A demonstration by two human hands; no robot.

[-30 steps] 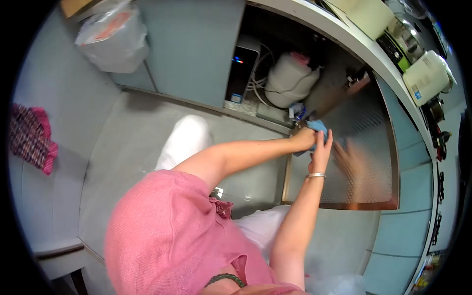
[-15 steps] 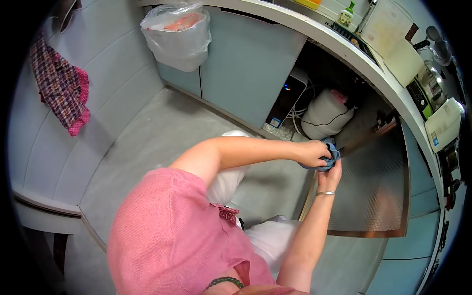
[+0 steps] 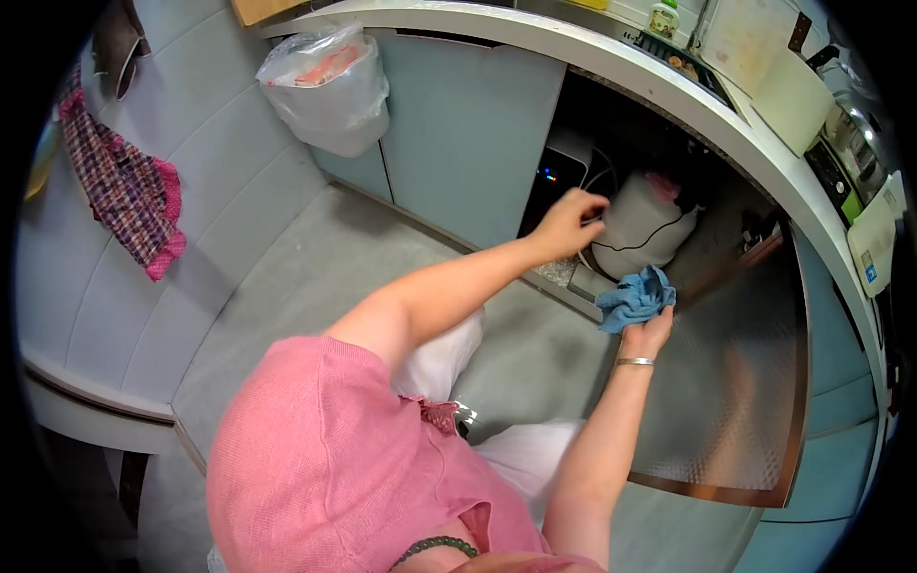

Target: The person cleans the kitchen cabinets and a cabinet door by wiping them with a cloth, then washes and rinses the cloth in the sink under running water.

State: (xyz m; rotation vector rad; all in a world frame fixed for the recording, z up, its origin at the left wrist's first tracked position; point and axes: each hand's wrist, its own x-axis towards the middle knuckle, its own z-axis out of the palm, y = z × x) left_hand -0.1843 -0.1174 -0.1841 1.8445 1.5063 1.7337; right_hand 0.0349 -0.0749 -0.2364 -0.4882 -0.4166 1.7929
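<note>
My left hand (image 3: 570, 225) is in front of the open cabinet, beside the white tank (image 3: 642, 224). Its fingers are loosely bent and apart, with nothing visible between them. A crumpled blue cloth (image 3: 634, 300) is in my right hand (image 3: 650, 330), which wears a silver bracelet at the wrist. That hand is just below the cabinet opening, by the open cabinet door (image 3: 716, 401). A black cord runs across the tank, and a pink item (image 3: 661, 186) lies on top of it.
Inside the cabinet a dark box with small lights (image 3: 551, 176) stands left of the tank. A lined waste bin (image 3: 330, 105) hangs on the cabinet front. The curved countertop (image 3: 573, 38) overhangs above, holding cutting boards (image 3: 750, 43). A checked cloth (image 3: 119, 191) hangs at left.
My left hand has let go of the blue cloth and moved up and left towards the cabinet opening. The cloth now hangs looser in my right hand. The view has shifted slightly.
</note>
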